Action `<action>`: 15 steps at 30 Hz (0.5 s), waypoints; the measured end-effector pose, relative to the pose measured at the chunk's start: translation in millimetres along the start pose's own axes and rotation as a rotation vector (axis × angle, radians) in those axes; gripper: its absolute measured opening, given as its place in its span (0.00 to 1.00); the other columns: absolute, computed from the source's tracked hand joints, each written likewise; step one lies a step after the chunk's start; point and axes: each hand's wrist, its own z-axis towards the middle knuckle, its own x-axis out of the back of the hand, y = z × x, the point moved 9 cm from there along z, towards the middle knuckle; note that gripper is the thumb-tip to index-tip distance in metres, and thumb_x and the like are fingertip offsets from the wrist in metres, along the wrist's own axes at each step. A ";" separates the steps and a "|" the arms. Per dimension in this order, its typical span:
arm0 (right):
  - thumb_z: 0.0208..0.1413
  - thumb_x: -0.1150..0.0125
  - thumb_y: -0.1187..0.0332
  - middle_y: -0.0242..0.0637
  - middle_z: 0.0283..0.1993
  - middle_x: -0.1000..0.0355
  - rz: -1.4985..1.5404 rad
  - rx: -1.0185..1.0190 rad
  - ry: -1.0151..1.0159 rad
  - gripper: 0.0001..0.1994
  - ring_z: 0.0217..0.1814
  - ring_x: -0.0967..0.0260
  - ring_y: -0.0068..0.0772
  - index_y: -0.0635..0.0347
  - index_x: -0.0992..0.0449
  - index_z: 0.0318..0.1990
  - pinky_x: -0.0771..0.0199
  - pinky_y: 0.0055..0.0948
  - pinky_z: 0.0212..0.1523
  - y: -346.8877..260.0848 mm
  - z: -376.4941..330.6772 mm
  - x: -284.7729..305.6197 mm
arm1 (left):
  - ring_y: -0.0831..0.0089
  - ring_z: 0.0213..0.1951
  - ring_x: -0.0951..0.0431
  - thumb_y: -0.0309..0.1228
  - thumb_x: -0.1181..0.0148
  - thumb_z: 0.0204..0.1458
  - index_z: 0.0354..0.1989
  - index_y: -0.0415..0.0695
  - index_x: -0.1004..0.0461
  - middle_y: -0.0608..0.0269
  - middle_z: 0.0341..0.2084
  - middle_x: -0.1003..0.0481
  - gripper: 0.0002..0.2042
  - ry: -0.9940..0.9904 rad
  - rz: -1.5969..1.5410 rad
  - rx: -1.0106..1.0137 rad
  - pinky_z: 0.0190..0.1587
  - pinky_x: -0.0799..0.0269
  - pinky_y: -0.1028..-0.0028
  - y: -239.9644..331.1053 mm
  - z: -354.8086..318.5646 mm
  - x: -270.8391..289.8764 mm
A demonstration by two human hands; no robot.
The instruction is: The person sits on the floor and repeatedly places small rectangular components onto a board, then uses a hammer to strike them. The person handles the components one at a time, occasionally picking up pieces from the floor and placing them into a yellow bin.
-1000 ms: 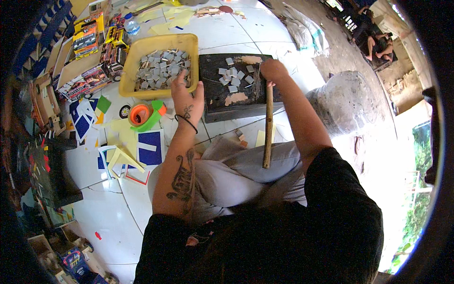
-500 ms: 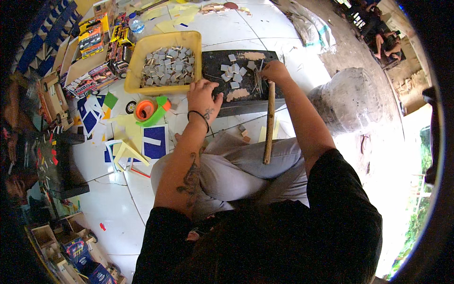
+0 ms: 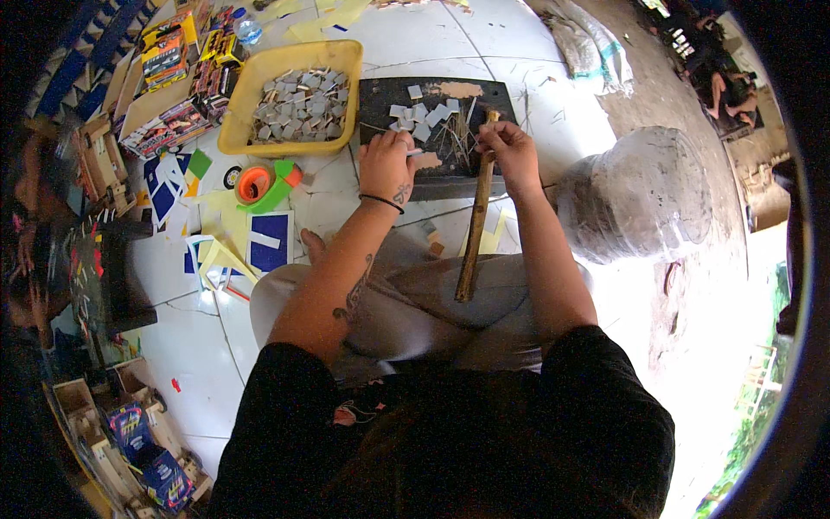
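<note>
Fingers (image 3: pixel 489 137) of the right hand (image 3: pixel 512 157) close around the upper part of a slim, brown wooden stick (image 3: pixel 475 227), which slants down toward the person's grey-trousered legs (image 3: pixel 415 290). The left hand (image 3: pixel 386 166) pinches a small, pale, flat piece (image 3: pixel 415 152) by its thumb, above the near left part of a black, rectangular block (image 3: pixel 379 93). On the block, between the hands, lie thin, straight slivers (image 3: pixel 451 138) beside a cluster of square, light grey tiles (image 3: pixel 421 113). Left of the block, a yellow, rectangular plastic tub (image 3: pixel 245 105) holds many similar tiles (image 3: pixel 303 105). Right of the block stands a bulky, grey, plastic-wrapped bundle (image 3: pixel 635 195).
</note>
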 end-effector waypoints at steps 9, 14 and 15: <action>0.47 0.36 0.72 0.32 0.26 0.26 -0.180 0.218 -0.039 0.06 0.28 0.31 0.18 0.64 0.24 0.30 0.30 0.21 0.33 -5.5 9.8 -30.2 | 0.65 0.33 0.25 0.26 0.39 0.43 0.37 0.43 0.26 0.62 0.27 0.24 0.11 -0.002 -0.382 0.084 0.38 0.32 0.65 -12.2 -12.8 3.3; 0.49 0.36 0.72 0.34 0.26 0.27 -0.167 0.357 -0.107 0.06 0.27 0.33 0.17 0.65 0.26 0.29 0.32 0.19 0.31 -22.3 -2.2 -43.3 | 0.66 0.38 0.28 0.30 0.37 0.41 0.30 0.48 0.23 0.69 0.25 0.23 0.07 0.033 -0.268 -0.004 0.46 0.40 0.64 -5.7 -0.1 -1.8; 0.49 0.37 0.72 0.32 0.26 0.27 -0.199 0.322 -0.115 0.06 0.28 0.32 0.16 0.65 0.26 0.31 0.31 0.18 0.31 -20.4 -2.4 -46.0 | 0.66 0.38 0.28 0.30 0.37 0.41 0.31 0.48 0.23 0.69 0.24 0.24 0.07 0.021 -0.207 -0.029 0.46 0.40 0.65 -3.4 0.8 -2.9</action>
